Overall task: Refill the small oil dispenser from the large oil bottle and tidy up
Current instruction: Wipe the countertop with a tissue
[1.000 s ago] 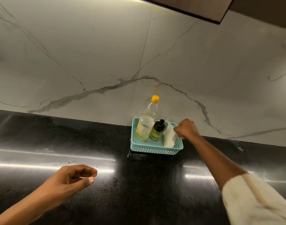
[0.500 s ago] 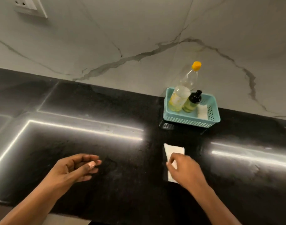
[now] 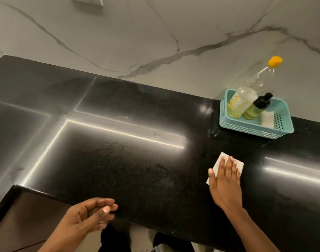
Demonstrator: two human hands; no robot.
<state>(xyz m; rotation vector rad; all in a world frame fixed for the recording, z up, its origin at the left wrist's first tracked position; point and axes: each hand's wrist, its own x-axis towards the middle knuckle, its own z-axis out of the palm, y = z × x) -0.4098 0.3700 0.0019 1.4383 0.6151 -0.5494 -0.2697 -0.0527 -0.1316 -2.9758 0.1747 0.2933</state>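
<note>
White tissue (image 3: 239, 164) under right hand (image 3: 226, 180) runs toward wall (image 3: 155, 33).

Glossy black countertop (image 3: 119, 170) reflects light strips beneath a grey-veined white marble wall (image 3: 155, 33).

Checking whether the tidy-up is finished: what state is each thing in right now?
Large oil bottle: capped, in the basket, oil low.
Small oil dispenser: black top on, in the basket.
Basket: on the counter, holding both bottles.
Tissue: flat on the counter, pressed down.
Right hand: fingers straight, pressing it.
Left hand: loosely curled, holding nothing.
</note>
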